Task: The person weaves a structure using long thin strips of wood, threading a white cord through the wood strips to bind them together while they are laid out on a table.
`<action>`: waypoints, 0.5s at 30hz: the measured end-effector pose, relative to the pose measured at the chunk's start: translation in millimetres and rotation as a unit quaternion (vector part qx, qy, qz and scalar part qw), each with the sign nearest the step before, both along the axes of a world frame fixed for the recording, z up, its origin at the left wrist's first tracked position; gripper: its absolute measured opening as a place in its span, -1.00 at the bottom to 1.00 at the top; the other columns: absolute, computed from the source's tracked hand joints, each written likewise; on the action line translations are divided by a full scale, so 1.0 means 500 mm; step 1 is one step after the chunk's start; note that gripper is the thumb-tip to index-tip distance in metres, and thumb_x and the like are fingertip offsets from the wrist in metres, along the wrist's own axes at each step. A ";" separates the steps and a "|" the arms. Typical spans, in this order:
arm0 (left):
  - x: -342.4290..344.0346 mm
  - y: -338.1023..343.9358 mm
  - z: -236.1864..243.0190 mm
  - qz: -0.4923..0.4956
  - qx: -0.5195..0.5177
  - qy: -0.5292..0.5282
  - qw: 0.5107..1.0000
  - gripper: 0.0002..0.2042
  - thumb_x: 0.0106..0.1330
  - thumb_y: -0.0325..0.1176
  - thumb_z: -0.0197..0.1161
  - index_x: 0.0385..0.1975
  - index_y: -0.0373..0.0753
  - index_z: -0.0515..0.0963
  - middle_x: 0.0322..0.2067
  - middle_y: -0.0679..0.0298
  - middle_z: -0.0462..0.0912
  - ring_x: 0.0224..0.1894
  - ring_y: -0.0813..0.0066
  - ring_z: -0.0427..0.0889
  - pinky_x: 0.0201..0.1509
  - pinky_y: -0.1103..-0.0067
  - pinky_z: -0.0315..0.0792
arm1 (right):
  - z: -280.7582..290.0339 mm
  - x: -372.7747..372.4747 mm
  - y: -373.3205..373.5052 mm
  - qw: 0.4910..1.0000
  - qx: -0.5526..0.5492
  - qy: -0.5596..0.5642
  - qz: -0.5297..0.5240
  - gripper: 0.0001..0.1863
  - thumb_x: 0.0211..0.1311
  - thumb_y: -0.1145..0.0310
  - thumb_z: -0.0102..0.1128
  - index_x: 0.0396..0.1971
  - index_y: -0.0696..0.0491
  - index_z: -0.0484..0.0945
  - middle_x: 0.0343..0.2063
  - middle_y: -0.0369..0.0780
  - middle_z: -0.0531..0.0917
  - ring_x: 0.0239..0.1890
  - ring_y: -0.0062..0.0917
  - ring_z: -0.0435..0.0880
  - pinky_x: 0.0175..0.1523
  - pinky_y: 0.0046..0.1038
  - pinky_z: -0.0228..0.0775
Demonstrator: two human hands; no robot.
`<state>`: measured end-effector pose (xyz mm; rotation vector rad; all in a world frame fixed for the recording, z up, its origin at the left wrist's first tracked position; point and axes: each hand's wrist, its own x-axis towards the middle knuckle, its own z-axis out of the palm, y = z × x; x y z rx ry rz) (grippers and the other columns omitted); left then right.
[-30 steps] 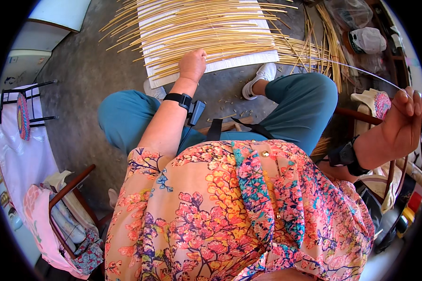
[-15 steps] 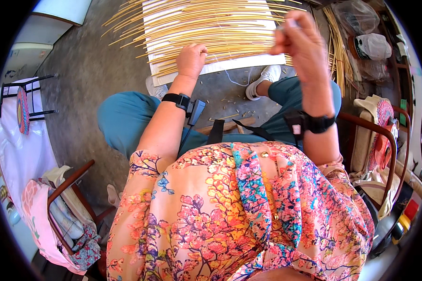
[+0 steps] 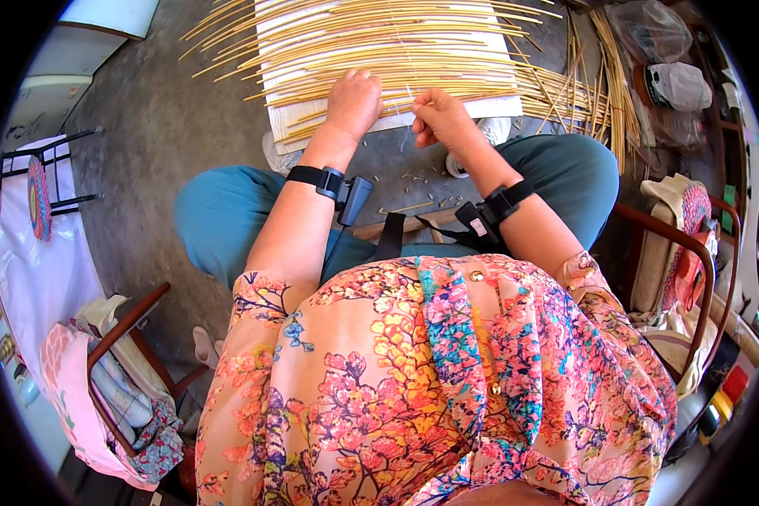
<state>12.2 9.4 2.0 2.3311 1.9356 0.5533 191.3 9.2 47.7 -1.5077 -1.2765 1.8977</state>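
Long thin yellow stalks (image 3: 447,57) lie side by side across a white board (image 3: 499,105) in front of my feet. A thin white string (image 3: 408,88) crosses the rows of stalks, and its lower end hangs down between my hands. My left hand (image 3: 354,103) is closed over the nearest stalks, knuckles up; what its fingers hold is hidden. Just right of it, my right hand (image 3: 443,120) is closed in a pinch beside the white string, which seems to run to its fingertips. Both wrists wear black straps with small devices.
More loose stalks (image 3: 620,93) lie in a bundle at the far right, near clear plastic bags (image 3: 649,32). Short cut bits litter the floor between my feet. Chairs with wooden arms (image 3: 691,244) stand at both sides. At the left is a black-framed stool (image 3: 51,185).
My right hand has come down and left from its raised place to beside my left hand. My left hand has moved slightly right and away from me.
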 end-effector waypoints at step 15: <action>0.009 -0.002 0.015 -0.028 -0.028 0.064 0.997 -0.92 -0.02 -0.45 0.19 -0.50 -0.24 0.55 -0.39 0.21 0.59 -0.20 0.26 0.55 -0.19 0.44 0.50 | -0.048 -0.022 -0.023 1.000 -0.013 -0.006 -0.016 -0.88 0.23 0.37 0.05 -0.36 0.10 0.38 -0.66 -0.29 0.51 -0.75 -0.62 0.47 -0.64 -0.58 0.39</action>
